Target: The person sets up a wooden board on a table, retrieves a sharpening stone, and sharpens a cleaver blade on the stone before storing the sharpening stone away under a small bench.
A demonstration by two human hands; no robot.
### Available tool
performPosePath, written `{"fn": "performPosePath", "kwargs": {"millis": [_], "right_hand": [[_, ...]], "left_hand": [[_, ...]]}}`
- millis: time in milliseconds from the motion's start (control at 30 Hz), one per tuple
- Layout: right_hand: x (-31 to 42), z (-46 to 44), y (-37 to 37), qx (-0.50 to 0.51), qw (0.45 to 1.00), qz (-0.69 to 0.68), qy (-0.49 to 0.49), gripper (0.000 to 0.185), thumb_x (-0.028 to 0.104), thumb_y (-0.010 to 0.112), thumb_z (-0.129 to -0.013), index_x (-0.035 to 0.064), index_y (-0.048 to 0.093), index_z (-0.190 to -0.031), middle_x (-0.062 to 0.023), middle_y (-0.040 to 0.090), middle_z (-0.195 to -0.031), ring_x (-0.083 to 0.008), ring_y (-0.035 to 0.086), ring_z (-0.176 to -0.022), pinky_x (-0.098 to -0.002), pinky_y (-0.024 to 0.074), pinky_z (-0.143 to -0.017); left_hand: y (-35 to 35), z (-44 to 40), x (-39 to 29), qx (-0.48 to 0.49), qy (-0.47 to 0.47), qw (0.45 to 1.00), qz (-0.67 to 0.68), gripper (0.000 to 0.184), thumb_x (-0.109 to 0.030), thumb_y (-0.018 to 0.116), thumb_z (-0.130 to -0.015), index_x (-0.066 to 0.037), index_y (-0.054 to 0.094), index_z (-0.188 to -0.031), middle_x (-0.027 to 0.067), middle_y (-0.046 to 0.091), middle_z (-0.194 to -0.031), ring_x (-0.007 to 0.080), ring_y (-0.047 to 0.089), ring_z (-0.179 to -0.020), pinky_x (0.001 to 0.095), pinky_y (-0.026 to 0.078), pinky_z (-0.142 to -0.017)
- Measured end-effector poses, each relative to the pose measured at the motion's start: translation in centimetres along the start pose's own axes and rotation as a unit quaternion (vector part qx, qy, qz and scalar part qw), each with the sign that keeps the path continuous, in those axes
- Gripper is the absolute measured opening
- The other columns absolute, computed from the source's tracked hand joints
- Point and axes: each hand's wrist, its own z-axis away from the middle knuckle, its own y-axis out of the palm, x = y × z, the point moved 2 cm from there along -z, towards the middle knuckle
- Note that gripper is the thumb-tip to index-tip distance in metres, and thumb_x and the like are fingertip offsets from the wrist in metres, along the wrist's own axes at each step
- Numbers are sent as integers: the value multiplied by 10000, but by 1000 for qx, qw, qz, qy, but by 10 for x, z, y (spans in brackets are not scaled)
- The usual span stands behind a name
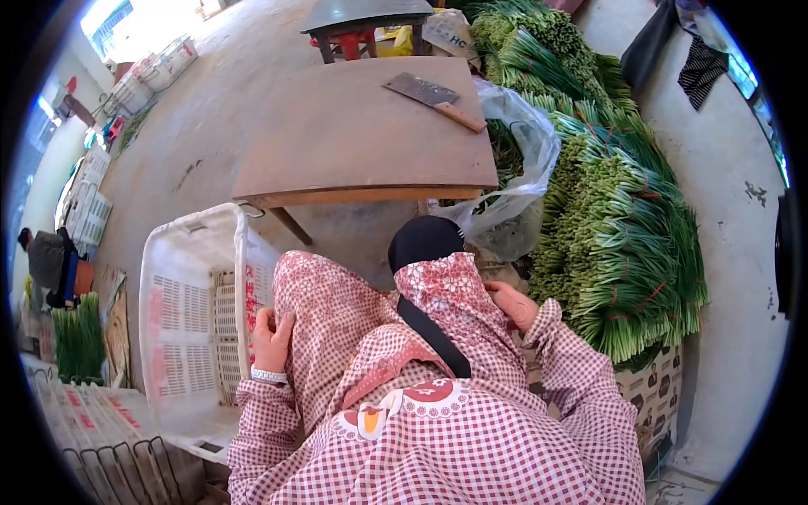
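My left hand [271, 341] rests against the side of my left thigh, close to the rim of a white plastic crate [181, 220]. Its fingers are slightly bent and apart, and nothing shows in them. On the outer side of my right knee lies my right hand [515, 307], fingers stretched out, holding nothing. Right beside that hand rises a big stack of tied green-stalked vegetable bundles [619, 236]. A cleaver [425, 91] with a wooden handle lies on the low brown table [353, 135] before my knees.
A clear plastic bag [526, 143] hangs at the table's right edge. Behind the table stands a dark stool [362, 13]. More crates [88, 215] line the left wall, where a person [50, 261] is bent over near upright green bundles [78, 337]. A patterned carton [656, 391] sits low right.
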Motion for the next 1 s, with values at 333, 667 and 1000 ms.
{"fn": "performPosePath", "kwargs": {"millis": [333, 667, 1000], "right_hand": [[65, 0, 34, -63, 922, 368, -106, 287, 162, 578, -823, -23, 558, -1043, -77, 621, -917, -107, 566, -812, -270, 452, -726], [119, -37, 25, -246, 818, 374, -362, 437, 192, 621, -736, 33, 478, -1117, -174, 543, -997, -285, 553, -900, -359, 438, -803], [62, -105, 145, 233, 709, 665, -40, 503, 403, 493, -821, 48, 483, -1177, -224, 544, -1086, -355, 505, -1050, -418, 403, -902]], "left_hand": [[-20, 9, -9, -34, 83, 995, -38, 241, -88, 507, -860, -43, 430, -637, -11, 350, -597, 66, 309, -564, 247, 292, -497], [-195, 72, 86, -286, 9, 942, -175, 242, -138, 498, -864, -45, 439, -649, -26, 392, -586, 58, 340, -552, 243, 317, -488], [-74, 86, 37, -134, -10, 989, 56, 282, -48, 556, -833, -29, 484, -1105, 78, 545, -993, 115, 523, -876, 227, 435, -770]]}}
